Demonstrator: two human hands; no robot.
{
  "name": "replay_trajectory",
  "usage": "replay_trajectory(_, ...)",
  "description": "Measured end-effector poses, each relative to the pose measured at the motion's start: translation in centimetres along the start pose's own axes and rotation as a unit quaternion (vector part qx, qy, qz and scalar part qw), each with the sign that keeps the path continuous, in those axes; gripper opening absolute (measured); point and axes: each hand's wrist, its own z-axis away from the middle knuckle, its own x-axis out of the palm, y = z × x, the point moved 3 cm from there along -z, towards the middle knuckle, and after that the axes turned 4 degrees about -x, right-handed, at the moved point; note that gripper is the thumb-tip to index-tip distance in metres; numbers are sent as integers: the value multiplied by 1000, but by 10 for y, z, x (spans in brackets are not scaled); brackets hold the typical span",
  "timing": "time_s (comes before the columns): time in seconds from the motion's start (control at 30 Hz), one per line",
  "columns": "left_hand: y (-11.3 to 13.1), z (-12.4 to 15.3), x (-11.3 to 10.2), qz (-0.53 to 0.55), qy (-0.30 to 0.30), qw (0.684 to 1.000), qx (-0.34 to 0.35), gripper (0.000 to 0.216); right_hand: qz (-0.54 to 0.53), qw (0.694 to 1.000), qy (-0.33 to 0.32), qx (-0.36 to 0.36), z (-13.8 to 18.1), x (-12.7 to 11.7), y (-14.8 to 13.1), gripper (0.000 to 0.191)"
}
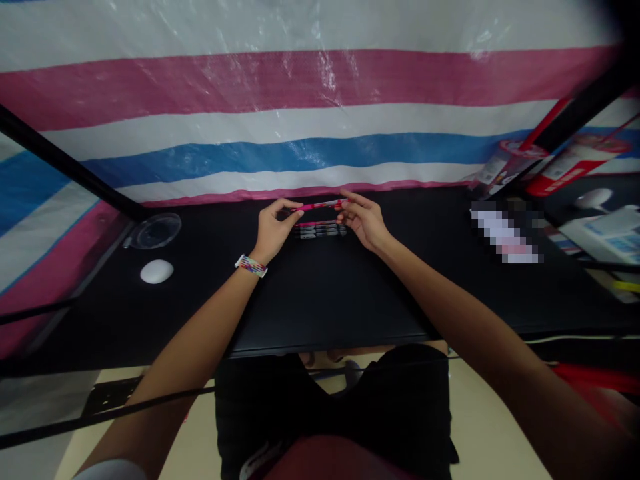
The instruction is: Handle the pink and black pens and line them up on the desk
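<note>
A slim pink and white pen (325,204) is held level between my two hands above the black tabletop (320,293). My left hand (274,225) pinches its left end with thumb and forefinger. At the other end, the fingers of my right hand (366,221) close on the pen. Just below it, several similar pens (320,231) lie side by side in a stack or row on the table. The nearest of these look dark or clear, while a pink one shows at the back. Their right ends are partly covered by my right fingers.
To the left are a clear round lid (159,231) and a white egg-shaped object (157,271). Two drink cups with straws, a near cup (510,167) and a red-white cup (575,163), stand back right beside a black pole. A blurred-out item (505,232) lies before them. Striped sheeting (320,80) hangs behind.
</note>
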Motion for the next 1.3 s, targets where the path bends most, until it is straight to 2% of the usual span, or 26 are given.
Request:
replay_trajectory(0.17, -6, -3, 0, 14, 13, 1000, -5, 12, -100, 986, -110, 80, 6, 10, -7, 51)
replay_trajectory(0.3, -5, -3, -1, 9, 12, 1000, -2, 12, -108, 977, -153, 106, 12, 16, -13, 54)
replay_trajectory(0.5, -1, -1, 1, 3, 14, 1000, 12, 12, -113, 978, -140, 106, 14, 17, -15, 56)
replay_trajectory(0.63, -1, 0, 2, -8, 19, 1000, 21, 13, -95, 983, -118, 100, 13, 15, -13, 50)
replay_trajectory(0.77, 1, 0, 3, -14, 20, 999, 22, 14, -139, 978, -124, 99, 12, 13, -9, 42)
replay_trajectory(0.87, 2, 1, 3, -4, 22, 1000, 20, 13, -158, 974, -132, 100, 11, 13, -8, 45)
replay_trajectory(1.03, 1, 1, 3, 8, 21, 1000, 18, 14, -108, 983, -122, 84, 10, 11, -7, 46)
replay_trajectory(1.3, 1, 1, 3, 5, 26, 999, 20, 15, -86, 990, -107, 37, 11, 14, -11, 43)
